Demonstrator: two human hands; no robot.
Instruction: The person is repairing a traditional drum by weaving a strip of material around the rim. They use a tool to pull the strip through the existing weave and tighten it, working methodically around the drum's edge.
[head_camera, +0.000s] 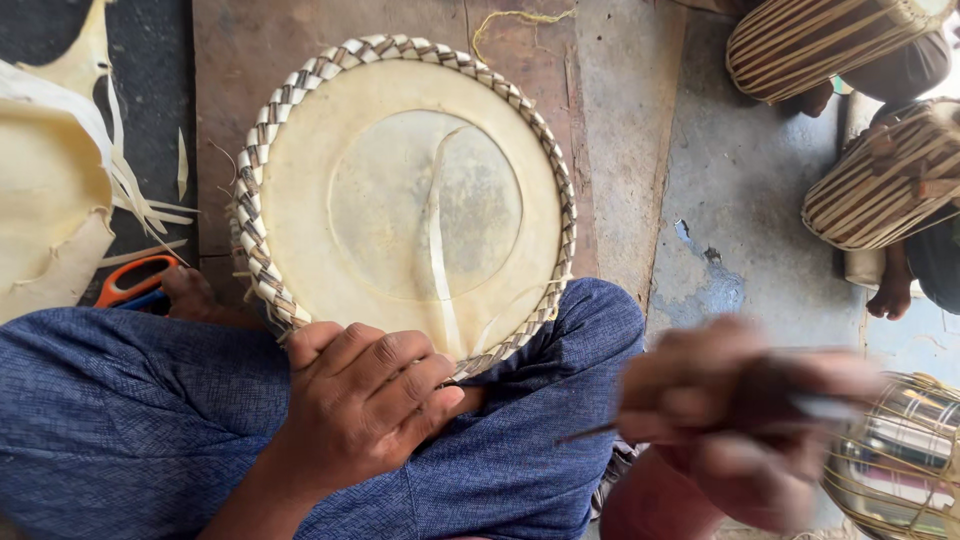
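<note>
A: Head view up. What do you have?

B: I see a round drum head (400, 200), pale hide with a woven braid rim (255, 170), lying across the lap on blue trousers (120, 420), far edge over the floor (740, 190).

A: Left hand?

B: Left hand (365, 400) sits on the near rim, fingers curled, grip pressed onto the braid edge. A loose hide strip (437, 240) runs down the middle of the skin.

A: Right?

B: Right hand (740, 420) is blurred, off to the right of the drum head, apart from it. Fingers look closed around a thin dark tool (590, 434); I can't tell what kind.

A: Surroundings?

B: Orange-handled scissors (135, 280) by the left foot, hide scraps (50, 190) on the left, strapped drums (880, 180) at the right, one metal-bodied drum (900, 460) just beside the right hand.
</note>
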